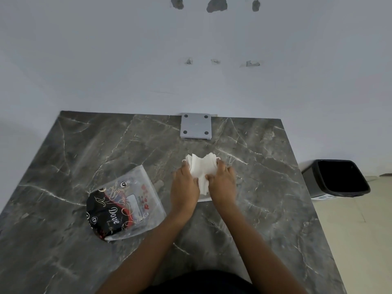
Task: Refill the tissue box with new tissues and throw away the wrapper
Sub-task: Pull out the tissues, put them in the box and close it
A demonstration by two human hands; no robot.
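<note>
Both hands, left (184, 183) and right (222, 183), squeeze the tissue stack (201, 169), its long axis pointing away from the person.

Dark grey marble-pattern table (265, 219) against the wall. On it: emptied tissue wrapper (125, 203) at left, grey square plate (196, 126) at far edge, white tissues (201, 172) mid-table.

Grey marble table (84, 149); grey plate (196, 126), 4 holes, at far edge.
</note>
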